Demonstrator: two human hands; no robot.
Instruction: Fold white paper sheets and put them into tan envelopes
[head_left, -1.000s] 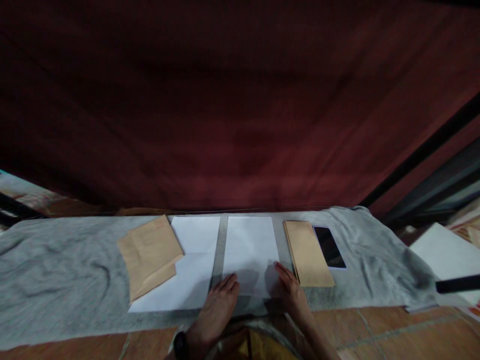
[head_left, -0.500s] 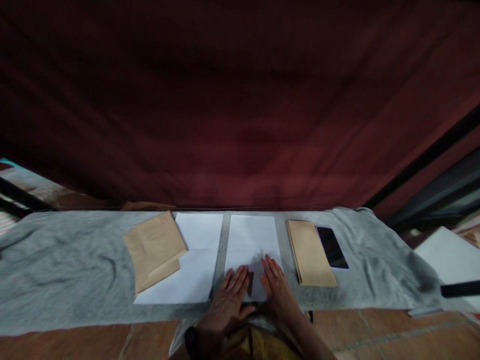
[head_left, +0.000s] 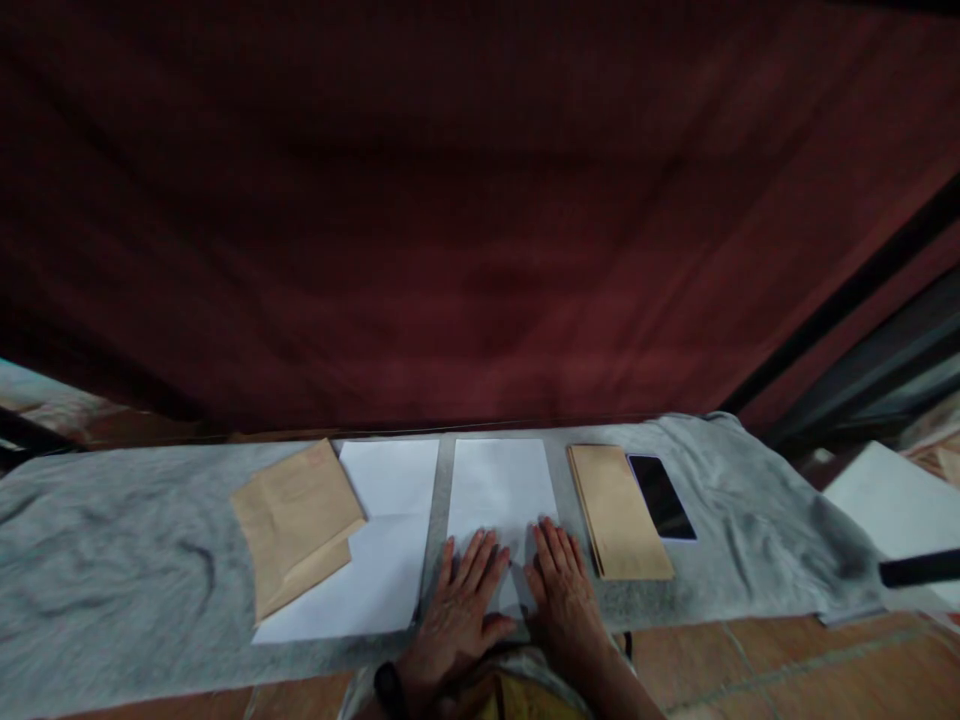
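A white sheet of paper (head_left: 499, 480) lies lengthwise before me on a grey cloth. My left hand (head_left: 461, 605) rests on its near left part, palm down with fingers spread. My right hand (head_left: 562, 585) lies flat on the near right part, fingers stretched forward. Neither hand holds anything. Left of it is more white paper (head_left: 390, 570) with a crease across the middle. Brown envelopes (head_left: 300, 510) overlap that paper's left side at a slant. A neat stack of brown envelopes (head_left: 622, 510) lies to the right of my right hand.
A dark-screened phone (head_left: 661, 497) touches or nearly touches the right envelope stack. The wrinkled grey cloth (head_left: 135, 560) covers the long surface. A dark red curtain (head_left: 480, 250) hangs behind it. Tiled floor (head_left: 720, 660) shows below, and a white panel (head_left: 892, 500) stands far right.
My left hand's fingers have spread wider. My right hand has shifted slightly to the right on the sheet. The view has tilted a little; the papers and envelopes stay put.
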